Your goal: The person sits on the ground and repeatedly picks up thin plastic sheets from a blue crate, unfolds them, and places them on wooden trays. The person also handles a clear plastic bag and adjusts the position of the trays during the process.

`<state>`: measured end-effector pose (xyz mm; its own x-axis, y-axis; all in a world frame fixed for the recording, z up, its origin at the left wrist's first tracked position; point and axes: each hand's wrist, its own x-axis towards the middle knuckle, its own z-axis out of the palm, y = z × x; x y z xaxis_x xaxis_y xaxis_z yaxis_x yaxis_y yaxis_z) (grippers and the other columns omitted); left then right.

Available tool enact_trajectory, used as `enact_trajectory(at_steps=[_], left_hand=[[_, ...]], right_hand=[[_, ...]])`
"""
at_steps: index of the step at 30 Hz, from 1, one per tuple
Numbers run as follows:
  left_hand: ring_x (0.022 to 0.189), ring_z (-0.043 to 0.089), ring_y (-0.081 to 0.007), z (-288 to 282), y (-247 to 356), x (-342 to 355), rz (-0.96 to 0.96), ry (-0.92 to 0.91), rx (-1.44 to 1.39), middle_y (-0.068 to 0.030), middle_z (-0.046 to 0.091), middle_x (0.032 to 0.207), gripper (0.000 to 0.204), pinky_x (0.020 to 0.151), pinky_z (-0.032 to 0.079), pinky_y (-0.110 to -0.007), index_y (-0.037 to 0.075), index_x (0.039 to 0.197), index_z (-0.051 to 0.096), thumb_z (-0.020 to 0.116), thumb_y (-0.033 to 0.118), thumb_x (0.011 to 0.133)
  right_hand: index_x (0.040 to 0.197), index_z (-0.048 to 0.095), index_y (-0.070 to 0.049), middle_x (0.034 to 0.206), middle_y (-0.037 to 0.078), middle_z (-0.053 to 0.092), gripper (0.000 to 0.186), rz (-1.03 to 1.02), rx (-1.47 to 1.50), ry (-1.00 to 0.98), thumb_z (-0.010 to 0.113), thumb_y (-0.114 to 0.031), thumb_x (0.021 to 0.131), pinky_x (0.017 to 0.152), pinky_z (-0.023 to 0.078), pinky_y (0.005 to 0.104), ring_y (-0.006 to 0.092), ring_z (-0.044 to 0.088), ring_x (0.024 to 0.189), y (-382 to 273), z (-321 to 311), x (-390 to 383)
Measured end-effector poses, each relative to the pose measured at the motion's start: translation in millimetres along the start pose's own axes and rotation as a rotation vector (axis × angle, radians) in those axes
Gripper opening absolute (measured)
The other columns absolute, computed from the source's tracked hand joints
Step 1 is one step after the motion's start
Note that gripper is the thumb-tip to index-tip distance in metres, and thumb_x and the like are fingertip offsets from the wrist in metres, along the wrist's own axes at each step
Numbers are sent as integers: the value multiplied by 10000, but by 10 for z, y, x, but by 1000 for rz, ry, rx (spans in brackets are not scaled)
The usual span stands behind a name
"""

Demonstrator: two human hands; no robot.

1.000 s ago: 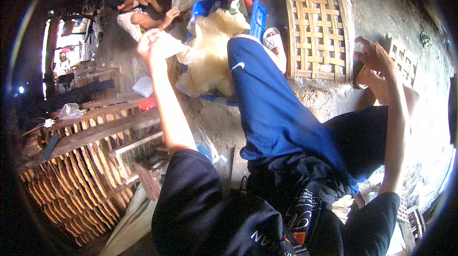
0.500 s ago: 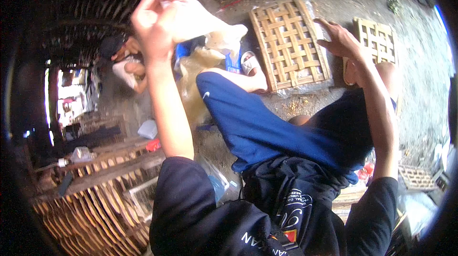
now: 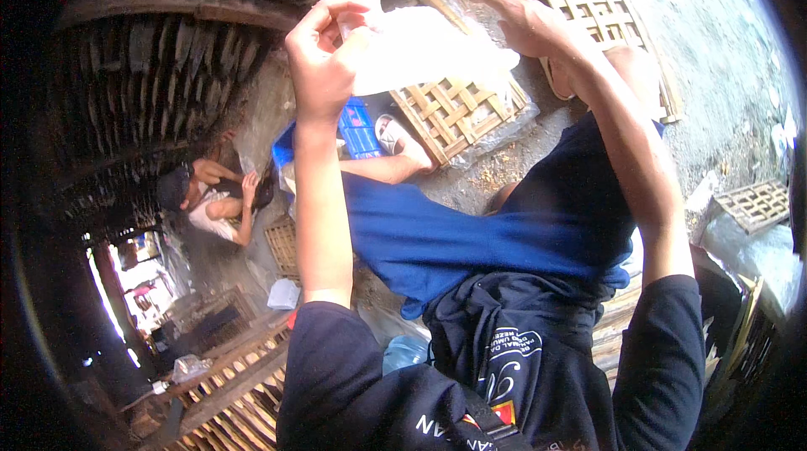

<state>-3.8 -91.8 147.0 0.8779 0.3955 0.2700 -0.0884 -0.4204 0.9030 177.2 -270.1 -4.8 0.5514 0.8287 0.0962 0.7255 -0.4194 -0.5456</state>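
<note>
Woven rack [image 3: 458, 119], with a white sheet [image 3: 429, 47] held up in front of it, between left hand [image 3: 324, 56] and right hand [image 3: 530, 26].
A co-worker [image 3: 214, 211] is low on the ground at the left; a second rack [image 3: 593, 1] lies beyond the right hand, and a blue crate [image 3: 360, 130] shows partly behind the left forearm. The bright sheet hides the first rack's upper part. The left hand pinches the sheet's left end between thumb and fingers. The right hand's fingers are spread by its right end; whether they touch, I cannot tell. A foot wears a white-strapped sandal [image 3: 388, 133].
</note>
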Motion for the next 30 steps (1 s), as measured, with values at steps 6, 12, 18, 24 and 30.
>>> enact_trajectory(at_steps=[6, 12, 18, 24, 30], left_hand=[[777, 631, -103, 411, -92, 302, 46, -74, 45, -45, 657, 836, 218, 725, 497, -228, -11, 950, 650, 567, -93, 766], [769, 629, -91, 822, -376, 605, 84, -204, 94, -34, 661, 813, 181, 711, 495, -221, -1, 916, 662, 576, -59, 769], [772, 624, -87, 1195, -456, 765, -6, -192, 26, -49, 659, 816, 192, 685, 499, -216, -7, 941, 656, 566, -71, 784], [760, 621, -110, 1410, -447, 885, 25, -131, -199, -77, 656, 859, 194, 676, 504, -225, -29, 991, 632, 573, -92, 817], [781, 636, -133, 1268, -350, 1080, 84, -82, -208, -97, 658, 884, 189, 702, 524, -240, -36, 985, 617, 585, -112, 815]], right_hand=[[1346, 516, -126, 1179, 226, 623, 572, 137, 25, 226, 480, -11, 787, 902, 503, 446, 363, 605, 1096, 341, 35, -58], [1329, 536, -101, 1286, 240, 561, 559, 317, 193, 239, 494, 7, 782, 982, 455, 407, 324, 548, 1199, 707, 11, -214], [1344, 469, -71, 1263, 201, 517, 699, 119, 118, 180, 692, -39, 683, 954, 477, 412, 353, 517, 1186, 497, -240, -400], [1289, 502, -77, 1214, 189, 507, 636, 20, 66, 444, 753, -289, 744, 899, 498, 447, 369, 567, 1093, 387, -122, -311], [1171, 583, -32, 1063, 176, 623, 311, 223, 298, 329, 607, -190, 904, 866, 500, 406, 316, 611, 1008, 354, -256, -107]])
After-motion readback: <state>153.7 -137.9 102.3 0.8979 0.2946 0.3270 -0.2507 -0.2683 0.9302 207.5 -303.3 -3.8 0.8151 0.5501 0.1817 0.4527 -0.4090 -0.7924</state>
